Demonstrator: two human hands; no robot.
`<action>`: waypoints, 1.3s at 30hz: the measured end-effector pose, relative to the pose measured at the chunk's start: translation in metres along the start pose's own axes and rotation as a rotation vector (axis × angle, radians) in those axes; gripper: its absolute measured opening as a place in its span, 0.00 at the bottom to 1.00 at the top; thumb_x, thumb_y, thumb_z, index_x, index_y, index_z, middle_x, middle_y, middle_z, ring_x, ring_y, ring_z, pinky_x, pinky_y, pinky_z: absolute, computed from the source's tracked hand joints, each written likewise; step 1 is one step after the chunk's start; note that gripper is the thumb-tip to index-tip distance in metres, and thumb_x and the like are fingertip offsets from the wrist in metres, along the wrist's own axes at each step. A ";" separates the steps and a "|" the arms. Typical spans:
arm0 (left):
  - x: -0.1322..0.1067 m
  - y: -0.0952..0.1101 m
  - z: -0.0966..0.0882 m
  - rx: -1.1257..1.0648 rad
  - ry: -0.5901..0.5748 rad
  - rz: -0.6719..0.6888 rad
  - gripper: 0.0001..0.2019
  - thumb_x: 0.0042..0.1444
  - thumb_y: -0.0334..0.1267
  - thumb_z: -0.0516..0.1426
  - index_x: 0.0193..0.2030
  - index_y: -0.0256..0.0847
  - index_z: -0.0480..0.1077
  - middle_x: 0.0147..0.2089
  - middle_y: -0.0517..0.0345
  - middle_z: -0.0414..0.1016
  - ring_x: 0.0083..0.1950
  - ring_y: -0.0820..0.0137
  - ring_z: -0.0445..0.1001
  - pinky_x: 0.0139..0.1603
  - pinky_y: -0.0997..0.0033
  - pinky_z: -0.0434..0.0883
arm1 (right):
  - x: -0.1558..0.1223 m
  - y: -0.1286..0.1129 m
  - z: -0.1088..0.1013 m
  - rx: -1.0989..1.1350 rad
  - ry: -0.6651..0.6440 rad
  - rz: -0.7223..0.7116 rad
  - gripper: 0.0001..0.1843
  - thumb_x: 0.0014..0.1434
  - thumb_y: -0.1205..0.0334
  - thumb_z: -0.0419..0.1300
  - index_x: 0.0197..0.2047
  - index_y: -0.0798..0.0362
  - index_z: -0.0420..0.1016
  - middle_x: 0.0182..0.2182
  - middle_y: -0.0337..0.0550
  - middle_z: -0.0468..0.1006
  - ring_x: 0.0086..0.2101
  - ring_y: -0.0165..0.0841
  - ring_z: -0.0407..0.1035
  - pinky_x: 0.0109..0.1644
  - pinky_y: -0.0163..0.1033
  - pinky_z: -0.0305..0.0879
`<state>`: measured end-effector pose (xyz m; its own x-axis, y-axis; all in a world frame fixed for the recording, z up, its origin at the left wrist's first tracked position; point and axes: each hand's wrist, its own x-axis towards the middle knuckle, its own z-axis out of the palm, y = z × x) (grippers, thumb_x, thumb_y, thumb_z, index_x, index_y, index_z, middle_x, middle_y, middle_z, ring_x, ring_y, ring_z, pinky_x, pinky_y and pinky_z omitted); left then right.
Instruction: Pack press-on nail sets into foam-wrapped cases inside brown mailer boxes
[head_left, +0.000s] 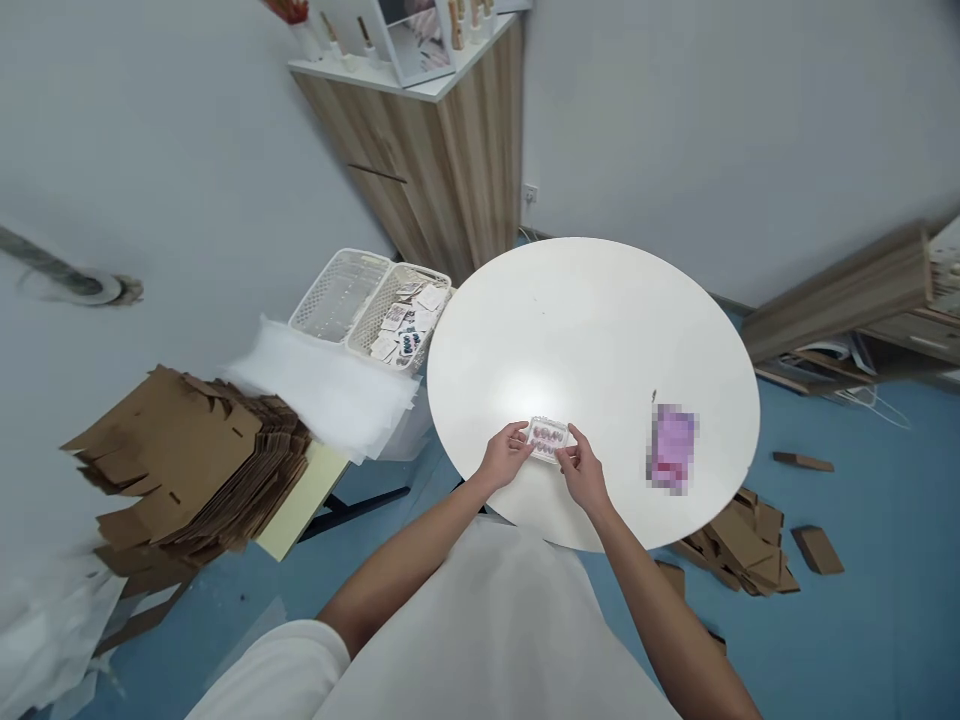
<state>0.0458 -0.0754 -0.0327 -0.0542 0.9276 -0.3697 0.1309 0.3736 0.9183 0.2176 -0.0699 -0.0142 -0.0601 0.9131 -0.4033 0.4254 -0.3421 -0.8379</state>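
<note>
Between my two hands is a small clear plastic case of press-on nails [547,438], with pinkish nails lying in two rows. My left hand [507,455] grips its left side, thumb and fingers closed on the edge. On the opposite side, my right hand [582,470] pinches the right edge and lower corner. The case is over the near part of the round white table [592,330]; whether it rests on the surface I cannot tell.
A pixelated purple item [673,447] lies on the table's right. Left of the table stands an open white basket [360,330] holding small cards. Flattened cardboard [195,460] is stacked at left, and brown boxes [750,545] lie on the floor at right. A wooden cabinet [427,160] stands behind.
</note>
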 end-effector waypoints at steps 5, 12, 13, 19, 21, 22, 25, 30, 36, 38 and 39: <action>-0.002 -0.005 -0.035 -0.043 0.048 0.009 0.24 0.46 0.41 0.58 0.52 0.44 0.64 0.38 0.56 0.67 0.31 0.75 0.66 0.37 0.71 0.67 | 0.015 -0.024 0.021 -0.143 -0.115 -0.086 0.30 0.52 0.52 0.50 0.58 0.47 0.54 0.28 0.38 0.71 0.26 0.31 0.65 0.35 0.39 0.62; 0.006 -0.010 -0.096 -0.091 0.071 -0.001 0.23 0.47 0.42 0.58 0.52 0.42 0.64 0.39 0.55 0.67 0.33 0.75 0.67 0.38 0.71 0.66 | 0.037 -0.052 0.063 -0.134 -0.302 -0.163 0.40 0.44 0.57 0.59 0.59 0.45 0.49 0.34 0.38 0.70 0.27 0.29 0.64 0.37 0.40 0.64; 0.008 -0.010 -0.105 -0.098 0.073 -0.004 0.23 0.47 0.42 0.58 0.52 0.42 0.64 0.39 0.54 0.67 0.33 0.75 0.67 0.38 0.71 0.66 | 0.039 -0.056 0.070 -0.139 -0.310 -0.169 0.41 0.43 0.58 0.60 0.60 0.44 0.49 0.34 0.38 0.70 0.27 0.29 0.64 0.37 0.40 0.64; 0.026 -0.010 -0.155 -0.145 0.140 -0.026 0.21 0.47 0.38 0.58 0.50 0.40 0.65 0.40 0.52 0.69 0.34 0.72 0.69 0.38 0.69 0.68 | 0.054 -0.083 0.120 -0.130 -0.248 -0.136 0.39 0.43 0.58 0.60 0.58 0.45 0.51 0.31 0.37 0.70 0.27 0.30 0.65 0.35 0.40 0.64; 0.034 -0.010 -0.170 -0.136 0.143 -0.006 0.17 0.48 0.38 0.57 0.46 0.39 0.67 0.41 0.51 0.70 0.37 0.70 0.69 0.40 0.67 0.68 | 0.061 -0.091 0.137 -0.113 -0.234 -0.109 0.39 0.42 0.58 0.60 0.58 0.46 0.51 0.31 0.37 0.70 0.27 0.30 0.65 0.34 0.40 0.64; 0.037 -0.010 -0.177 -0.130 0.140 0.007 0.16 0.48 0.38 0.57 0.45 0.39 0.68 0.42 0.50 0.70 0.38 0.69 0.68 0.41 0.67 0.68 | 0.066 -0.095 0.144 -0.106 -0.227 -0.098 0.40 0.41 0.58 0.61 0.58 0.46 0.51 0.31 0.37 0.70 0.26 0.30 0.65 0.34 0.39 0.64; 0.046 -0.010 -0.195 -0.119 0.151 0.024 0.17 0.49 0.37 0.56 0.47 0.40 0.67 0.46 0.49 0.67 0.40 0.68 0.67 0.41 0.67 0.68 | 0.078 -0.106 0.165 -0.093 -0.206 -0.088 0.40 0.39 0.57 0.62 0.56 0.47 0.52 0.32 0.37 0.69 0.25 0.29 0.65 0.32 0.38 0.64; 0.058 -0.011 -0.215 -0.066 0.156 0.002 0.19 0.48 0.37 0.57 0.49 0.42 0.66 0.45 0.51 0.62 0.44 0.66 0.64 0.41 0.67 0.68 | 0.097 -0.116 0.185 -0.106 -0.179 -0.096 0.38 0.39 0.56 0.62 0.55 0.47 0.54 0.33 0.36 0.66 0.24 0.27 0.63 0.29 0.37 0.64; 0.072 -0.016 -0.212 -0.045 0.139 -0.003 0.25 0.46 0.39 0.58 0.54 0.43 0.61 0.47 0.51 0.61 0.46 0.64 0.64 0.46 0.63 0.65 | 0.120 -0.122 0.187 -0.130 -0.223 -0.101 0.38 0.40 0.57 0.61 0.55 0.48 0.53 0.32 0.35 0.64 0.23 0.26 0.61 0.30 0.37 0.63; 0.076 -0.019 -0.207 -0.023 0.145 0.003 0.28 0.47 0.39 0.58 0.56 0.42 0.58 0.50 0.49 0.59 0.49 0.62 0.63 0.49 0.62 0.63 | 0.129 -0.123 0.185 -0.146 -0.226 -0.099 0.38 0.41 0.57 0.60 0.55 0.49 0.52 0.32 0.36 0.64 0.23 0.26 0.62 0.30 0.37 0.63; 0.078 -0.020 -0.205 -0.009 0.149 0.010 0.29 0.47 0.38 0.57 0.57 0.41 0.56 0.52 0.48 0.58 0.51 0.61 0.62 0.51 0.61 0.61 | 0.133 -0.123 0.185 -0.156 -0.226 -0.098 0.37 0.41 0.57 0.60 0.55 0.49 0.52 0.32 0.36 0.64 0.23 0.26 0.62 0.29 0.37 0.63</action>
<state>-0.1636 -0.0111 -0.0507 -0.1997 0.9203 -0.3363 0.1230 0.3640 0.9232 -0.0097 0.0529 -0.0331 -0.3000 0.8615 -0.4096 0.5406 -0.2002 -0.8171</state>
